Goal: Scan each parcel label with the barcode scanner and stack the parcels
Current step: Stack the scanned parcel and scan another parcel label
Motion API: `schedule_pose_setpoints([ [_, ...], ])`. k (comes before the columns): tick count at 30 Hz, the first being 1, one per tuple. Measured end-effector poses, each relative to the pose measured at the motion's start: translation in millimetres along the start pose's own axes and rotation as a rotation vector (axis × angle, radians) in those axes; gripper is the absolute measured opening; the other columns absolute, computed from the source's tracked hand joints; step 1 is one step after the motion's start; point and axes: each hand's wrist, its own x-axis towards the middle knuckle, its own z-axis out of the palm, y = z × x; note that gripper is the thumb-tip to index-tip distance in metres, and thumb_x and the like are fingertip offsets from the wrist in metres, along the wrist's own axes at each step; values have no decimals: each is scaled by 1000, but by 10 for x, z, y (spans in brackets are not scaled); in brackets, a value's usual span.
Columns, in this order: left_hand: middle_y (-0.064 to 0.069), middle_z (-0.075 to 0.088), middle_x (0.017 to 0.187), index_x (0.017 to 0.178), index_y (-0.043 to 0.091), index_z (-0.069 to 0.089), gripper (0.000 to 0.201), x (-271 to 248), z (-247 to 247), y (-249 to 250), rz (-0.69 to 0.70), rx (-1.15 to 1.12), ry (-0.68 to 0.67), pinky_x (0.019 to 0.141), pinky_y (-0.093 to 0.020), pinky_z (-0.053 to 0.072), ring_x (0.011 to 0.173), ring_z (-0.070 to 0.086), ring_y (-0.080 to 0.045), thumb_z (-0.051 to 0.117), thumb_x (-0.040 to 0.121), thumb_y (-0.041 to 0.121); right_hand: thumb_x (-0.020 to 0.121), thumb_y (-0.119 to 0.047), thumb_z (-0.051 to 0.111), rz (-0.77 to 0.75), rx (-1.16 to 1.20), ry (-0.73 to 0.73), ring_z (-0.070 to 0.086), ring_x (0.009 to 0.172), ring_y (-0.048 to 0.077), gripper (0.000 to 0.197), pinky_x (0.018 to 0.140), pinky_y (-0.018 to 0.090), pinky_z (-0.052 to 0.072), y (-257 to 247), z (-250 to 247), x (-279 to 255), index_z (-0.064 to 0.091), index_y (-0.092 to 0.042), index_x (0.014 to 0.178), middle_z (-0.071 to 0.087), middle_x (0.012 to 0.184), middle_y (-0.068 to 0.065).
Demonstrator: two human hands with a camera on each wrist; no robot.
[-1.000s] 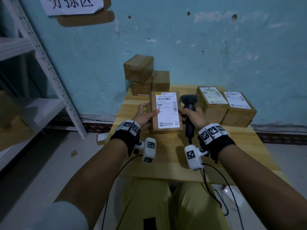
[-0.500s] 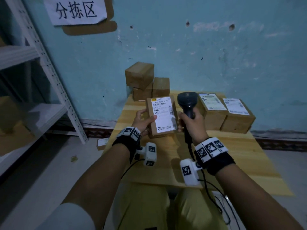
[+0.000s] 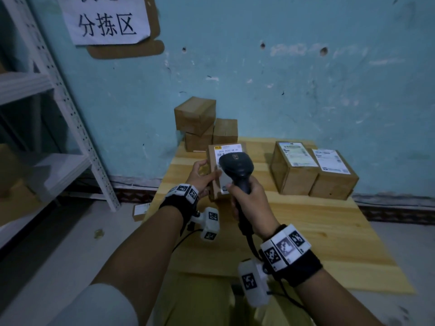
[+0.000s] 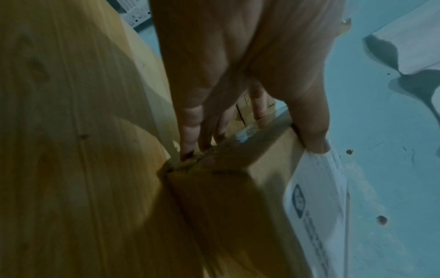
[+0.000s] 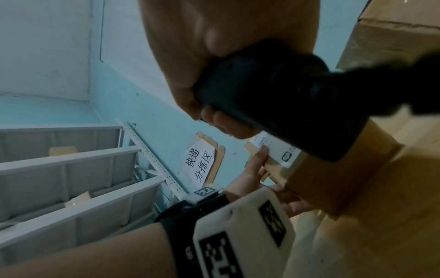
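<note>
Since a moment ago we have swung the barcode scanner (image 3: pixel 236 166), clenched in our right hand (image 3: pixel 250 203), over the label of the parcel (image 3: pixel 213 158) our left hand (image 3: pixel 200 178) pinches by its stiff side edges above the table (image 3: pixel 306 231), a light-looking box.

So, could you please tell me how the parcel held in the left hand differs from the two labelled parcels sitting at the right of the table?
The held parcel is tipped up with its label facing the scanner; the two right parcels rest flat, labels up. The held parcel is gripped by the left hand; the two right parcels go untouched, side by side. All are brown cardboard with white labels.
</note>
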Motion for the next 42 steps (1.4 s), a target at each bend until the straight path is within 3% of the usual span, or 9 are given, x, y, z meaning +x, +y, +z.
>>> schedule_pose_setpoints([
  [5,-25,61,114,137,18,35,54,31,-6,-29,10,41,1,36,-16,47,57,65,-12,58,89,9,89,-14,58,38,-19,-13,42,35,12,19,39,24,36,4,37,-45,44,-7,100,46,54,5],
  [11,-17,57,126,134,28,36,54,39,-37,-30,1,125,-9,46,-24,46,81,61,-22,62,87,19,90,-16,56,72,-22,-53,44,39,12,13,41,25,38,-25,22,-86,44,-16,91,47,57,2],
  [17,-22,56,128,136,25,35,55,18,-20,-29,-18,107,-5,45,-26,50,105,62,-37,60,88,15,90,-12,56,48,-26,-27,41,30,10,16,37,22,35,-9,42,-67,43,-8,99,45,52,5],
  [21,-22,56,127,136,25,35,54,14,-27,-23,-18,98,-10,39,-22,50,79,63,-24,60,89,17,89,-11,56,35,-5,-36,40,30,11,17,36,20,34,-10,36,-78,43,-7,99,45,52,6],
  [25,-21,57,127,135,24,35,56,44,-23,-31,-27,69,-7,47,-29,54,92,65,-31,62,87,16,86,-10,61,0,-35,12,45,35,11,28,38,23,38,-25,-36,-51,44,-9,108,50,56,4],
  [30,-14,61,124,134,26,38,53,123,-1,-20,-68,98,77,78,-42,53,92,61,-27,62,87,31,82,-6,65,12,-110,145,46,37,15,22,41,26,39,-36,-285,155,48,-6,97,51,61,8],
  [34,-17,62,122,130,15,50,43,181,73,81,-42,149,29,61,-26,46,67,56,-17,49,94,37,83,-2,61,20,-152,186,50,42,11,15,46,27,43,-16,-484,290,50,-6,92,49,61,6],
  [36,-14,65,116,125,14,56,44,221,114,115,-59,152,1,62,-26,45,66,56,-18,44,95,43,84,-5,61,7,-184,208,52,59,13,18,59,28,45,-3,-543,334,51,-6,99,52,70,3],
  [42,-10,68,108,126,12,55,46,284,334,129,-44,193,-66,53,-23,41,68,57,-15,43,95,44,86,-7,59,21,-184,188,55,78,18,18,71,28,44,40,-595,414,50,-10,101,57,83,4],
])
